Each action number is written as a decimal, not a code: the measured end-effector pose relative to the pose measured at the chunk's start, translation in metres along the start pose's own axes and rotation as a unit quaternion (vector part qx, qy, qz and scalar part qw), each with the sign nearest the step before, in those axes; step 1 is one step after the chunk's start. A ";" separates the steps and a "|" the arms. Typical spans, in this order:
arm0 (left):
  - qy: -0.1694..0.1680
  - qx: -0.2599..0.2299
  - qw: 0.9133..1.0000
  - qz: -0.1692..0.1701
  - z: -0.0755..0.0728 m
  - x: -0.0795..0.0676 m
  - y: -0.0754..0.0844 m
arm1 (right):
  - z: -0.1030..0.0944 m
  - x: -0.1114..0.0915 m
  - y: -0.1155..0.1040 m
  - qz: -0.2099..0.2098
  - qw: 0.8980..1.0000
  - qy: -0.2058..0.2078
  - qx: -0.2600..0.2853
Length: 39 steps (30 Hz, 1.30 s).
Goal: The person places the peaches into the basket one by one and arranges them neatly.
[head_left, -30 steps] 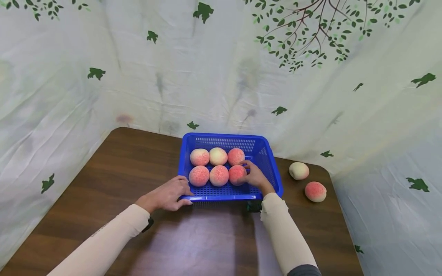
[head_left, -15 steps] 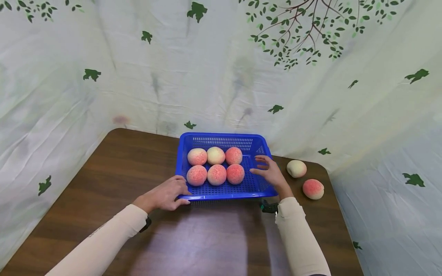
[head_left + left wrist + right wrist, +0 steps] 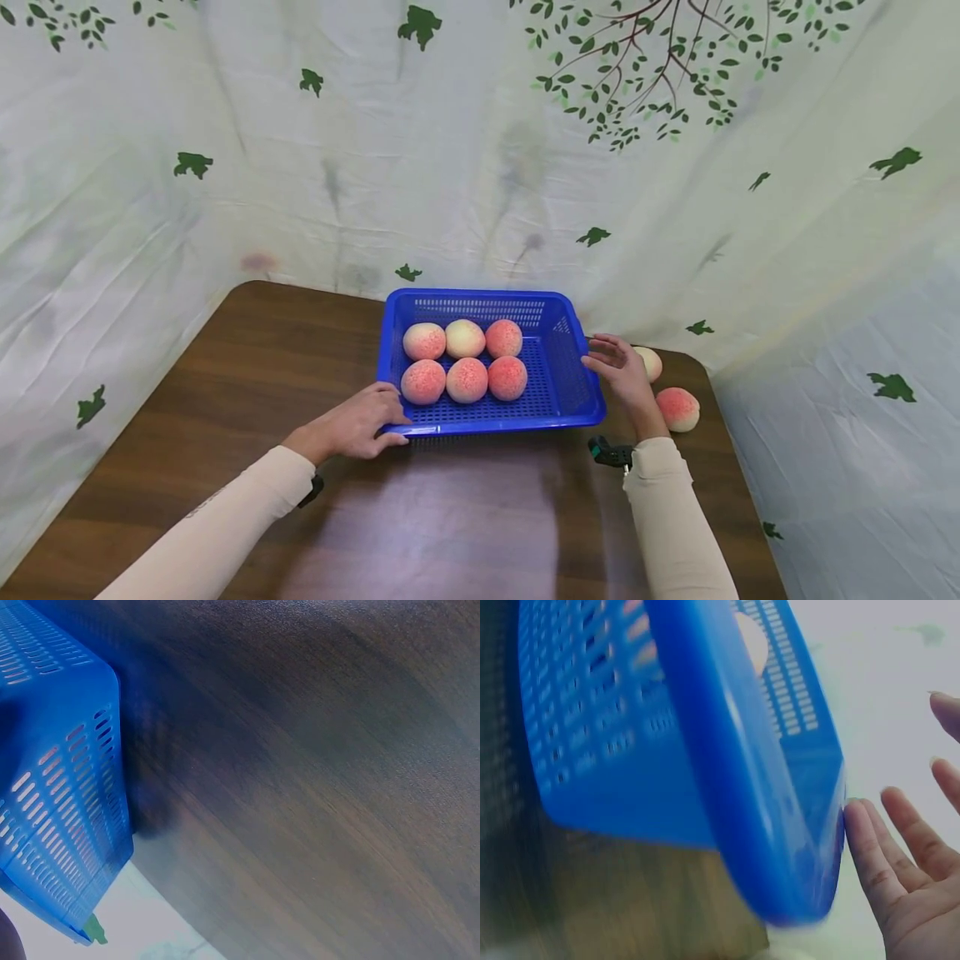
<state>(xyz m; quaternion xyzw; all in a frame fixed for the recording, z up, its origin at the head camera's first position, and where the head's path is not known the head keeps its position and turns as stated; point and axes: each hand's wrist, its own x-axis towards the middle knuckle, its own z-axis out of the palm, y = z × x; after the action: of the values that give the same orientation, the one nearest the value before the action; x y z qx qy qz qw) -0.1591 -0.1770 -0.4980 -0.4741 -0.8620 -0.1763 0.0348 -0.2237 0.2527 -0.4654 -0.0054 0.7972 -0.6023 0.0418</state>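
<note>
A blue plastic basket (image 3: 517, 428) stands on the table with several peaches (image 3: 467, 381) in two rows, leaving its right end bare. My left hand (image 3: 362, 423) holds the front left corner, fingers over the rim and thumb outside. The left wrist view has mostly the basket's slotted side (image 3: 75, 795). Just outside the right rim is my right hand (image 3: 624, 377), fingers spread and nothing in them. In the right wrist view that hand (image 3: 919, 892) is beside the basket's corner (image 3: 795, 900); whether a fingertip touches it I cannot tell.
Right of the basket, a pale peach (image 3: 651, 364) is partly hidden behind my right hand. A pink peach (image 3: 678, 409) lies nearer, beside the right wrist. The brown wooden table (image 3: 300, 350) meets a pale leaf-patterned curtain (image 3: 465, 167) along its back edge.
My right hand has let go of the front right peach in the basket and moved right, out over the rim. The left hand keeps its hold on the corner.
</note>
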 end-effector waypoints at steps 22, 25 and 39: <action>-0.012 -0.006 1.000 -0.026 -0.004 -0.005 -0.003 | -0.067 -0.011 0.044 0.039 0.968 0.247 -0.032; -0.012 -0.007 1.000 -0.023 -0.004 -0.003 -0.002 | -0.075 -0.017 0.056 0.089 0.960 0.263 -0.041; -0.006 -0.009 1.000 -0.016 0.000 -0.001 0.001 | -0.085 -0.040 0.107 0.092 0.961 0.259 -0.021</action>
<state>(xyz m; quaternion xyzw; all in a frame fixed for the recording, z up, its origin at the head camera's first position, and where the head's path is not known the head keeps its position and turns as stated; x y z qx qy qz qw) -0.1580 -0.1772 -0.4978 -0.4612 -0.8681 -0.1823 0.0226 -0.1852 0.3662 -0.5426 0.2231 0.7904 -0.5596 -0.1108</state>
